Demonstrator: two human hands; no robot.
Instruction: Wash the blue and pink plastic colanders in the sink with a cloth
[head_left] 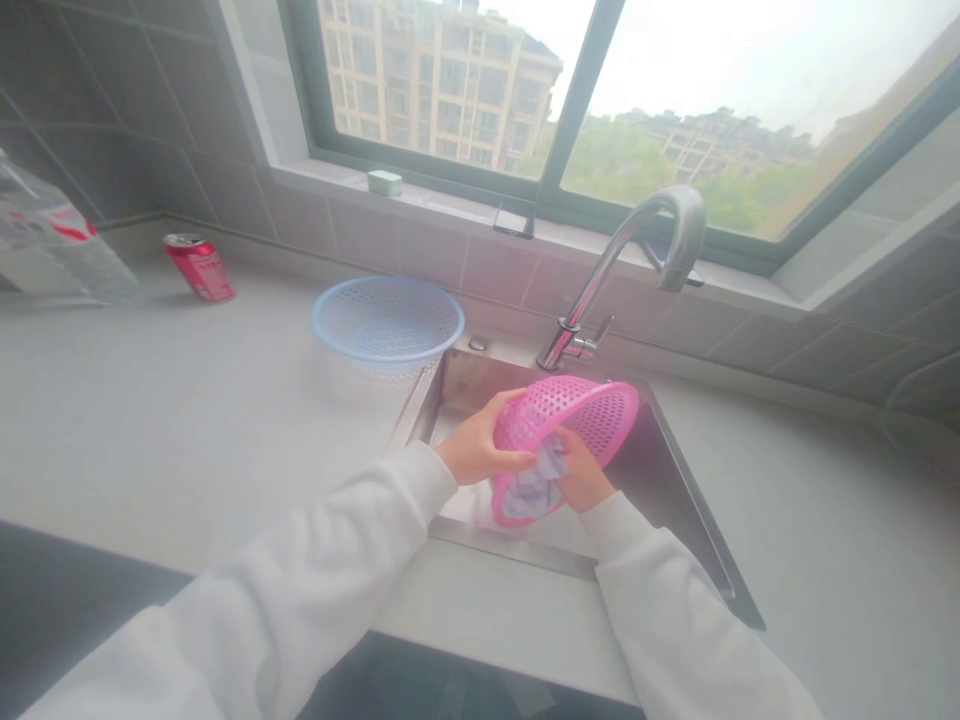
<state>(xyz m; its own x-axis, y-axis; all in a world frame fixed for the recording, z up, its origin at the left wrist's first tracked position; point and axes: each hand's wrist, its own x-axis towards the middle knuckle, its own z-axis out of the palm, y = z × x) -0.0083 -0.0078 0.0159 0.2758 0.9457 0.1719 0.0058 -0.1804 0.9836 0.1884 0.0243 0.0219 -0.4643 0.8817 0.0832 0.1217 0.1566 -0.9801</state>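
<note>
A pink plastic colander (559, 398) with round holes is held tilted on its side over the steel sink (495, 545). My left hand (484, 440) grips its left side, with the thumb along the rim. Inside the colander, my right hand (581, 472) is closed on a pale, whitish-grey cloth (536, 488), which lies against the inner wall. Part of the right hand's fingers is hidden by the cloth. Behind the colander rises the chrome faucet (622, 235), its spout curving to the right; I cannot make out any water running from it.
A blue colander (386, 350) stands on the counter (262, 420) left of the sink. Farther left are a red can (201, 268) and a clear plastic bottle (71, 235). A small green box-like item (385, 182) sits on the windowsill.
</note>
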